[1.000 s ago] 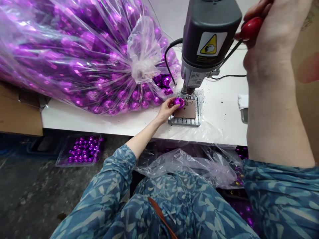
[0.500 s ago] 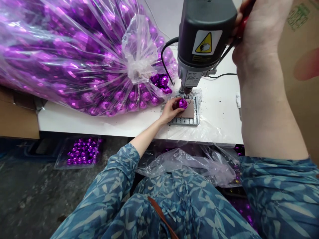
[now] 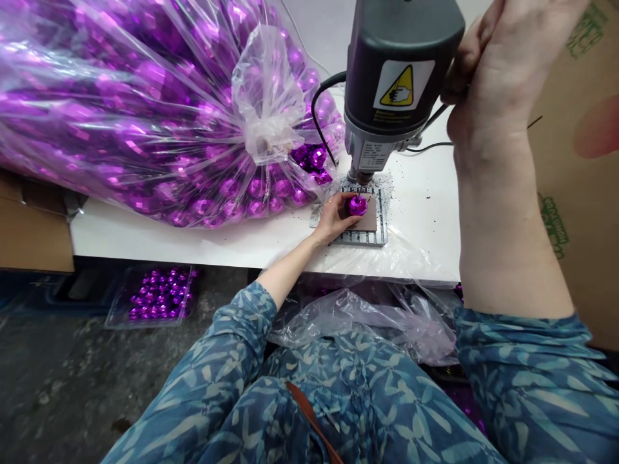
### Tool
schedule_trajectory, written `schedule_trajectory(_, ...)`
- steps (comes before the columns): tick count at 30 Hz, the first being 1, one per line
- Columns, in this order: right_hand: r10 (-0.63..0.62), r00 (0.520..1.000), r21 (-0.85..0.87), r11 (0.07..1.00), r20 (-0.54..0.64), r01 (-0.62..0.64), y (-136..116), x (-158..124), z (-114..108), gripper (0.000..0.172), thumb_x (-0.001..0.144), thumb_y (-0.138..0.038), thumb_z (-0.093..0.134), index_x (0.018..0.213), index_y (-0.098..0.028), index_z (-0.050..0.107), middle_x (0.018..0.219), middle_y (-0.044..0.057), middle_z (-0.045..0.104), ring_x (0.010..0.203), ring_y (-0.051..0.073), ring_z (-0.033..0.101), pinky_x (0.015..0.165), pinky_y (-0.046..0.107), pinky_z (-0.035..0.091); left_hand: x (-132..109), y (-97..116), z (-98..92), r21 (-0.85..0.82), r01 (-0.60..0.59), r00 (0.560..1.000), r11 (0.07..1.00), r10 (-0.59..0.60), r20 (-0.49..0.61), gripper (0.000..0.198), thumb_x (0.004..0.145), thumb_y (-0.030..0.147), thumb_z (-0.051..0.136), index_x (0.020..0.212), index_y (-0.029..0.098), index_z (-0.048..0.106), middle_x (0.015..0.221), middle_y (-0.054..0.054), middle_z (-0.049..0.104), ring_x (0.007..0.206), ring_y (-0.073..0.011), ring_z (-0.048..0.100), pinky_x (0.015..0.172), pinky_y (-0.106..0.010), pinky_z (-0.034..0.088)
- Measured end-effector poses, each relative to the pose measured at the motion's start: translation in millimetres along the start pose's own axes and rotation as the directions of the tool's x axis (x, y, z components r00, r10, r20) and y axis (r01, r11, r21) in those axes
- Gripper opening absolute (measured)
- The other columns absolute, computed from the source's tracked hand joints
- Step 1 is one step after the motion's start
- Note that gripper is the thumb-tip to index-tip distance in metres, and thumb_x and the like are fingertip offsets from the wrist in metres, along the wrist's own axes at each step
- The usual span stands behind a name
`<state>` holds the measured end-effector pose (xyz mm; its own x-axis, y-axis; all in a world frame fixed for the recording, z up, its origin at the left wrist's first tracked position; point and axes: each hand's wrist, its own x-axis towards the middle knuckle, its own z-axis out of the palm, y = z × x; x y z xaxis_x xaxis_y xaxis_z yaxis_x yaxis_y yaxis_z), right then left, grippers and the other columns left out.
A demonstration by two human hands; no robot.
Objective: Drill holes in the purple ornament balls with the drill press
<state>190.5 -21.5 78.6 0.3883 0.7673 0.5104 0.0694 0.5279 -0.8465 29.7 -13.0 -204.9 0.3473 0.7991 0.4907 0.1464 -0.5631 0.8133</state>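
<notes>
My left hand [image 3: 334,220] pinches a shiny purple faceted ball [image 3: 358,206] between thumb and fingers. The ball rests on a brown board [image 3: 370,222] that lies on the slotted metal base [image 3: 382,233] of a small drill press [image 3: 401,38]. Directly above the ball is the drill chuck [image 3: 363,178]; the bit's tip seems to reach the ball's top. My right hand [image 3: 500,58], at upper right, is curled beside the motor housing around the drill press handle, which the fingers now hide.
A big tied clear bag [image 3: 159,116] of purple balls fills the left of the white table [image 3: 159,238]. Dark shavings surround the base. A plastic tray [image 3: 113,316] of purple balls sits lower left. Loose plastic film [image 3: 358,316] hangs at the front edge; a cardboard box [image 3: 590,258] stands right.
My right hand has turned on the handle and its red part is no longer visible. The ball in my left hand has shifted slightly right and nearer to me, under the bit.
</notes>
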Motion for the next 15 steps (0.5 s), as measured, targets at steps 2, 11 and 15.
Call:
schedule_trajectory(2,-0.01,0.997,0.02,1.0,-0.071,0.012,0,-13,1,0.045,0.102,-0.037,0.02,0.062,-0.016,0.017,0.045,-0.004,0.018,0.035,0.0,0.031,0.041,0.017,0.022,0,1,-1.1,0.032,0.004,1.0,0.999,-0.004,-0.011,0.067,0.083,0.061,0.08,0.13,0.019,0.059,0.126,-0.015,0.071,0.118,-0.0292,0.07,0.104,-0.047,0.057)
schedule_trajectory(11,-0.33,0.923,0.23,0.9,-0.196,0.371,39,-59,-18,0.07,0.07,-0.071,0.063,0.115,-0.018,0.059,0.071,-0.009,0.049,0.037,-0.006,0.027,0.037,0.017,0.012,1,1,-3.0,0.006,0.011,1.0,1.0,-0.011,-0.005,0.067,0.081,0.061,0.081,0.129,0.019,0.06,0.125,-0.014,0.071,0.117,-0.0296,0.07,0.103,-0.048,0.058)
schedule_trajectory(15,-0.335,0.919,0.12,0.924,-0.207,0.364,40,-76,-20,0.062,0.079,-0.07,0.055,0.095,-0.011,0.059,0.089,-0.006,0.057,0.042,-0.011,0.036,0.043,0.009,0.014,0,0,-3.8,0.041,0.004,1.0,0.999,-0.004,0.004,0.067,0.084,0.062,0.079,0.131,0.02,0.059,0.125,-0.014,0.07,0.118,-0.0297,0.07,0.103,-0.047,0.057)
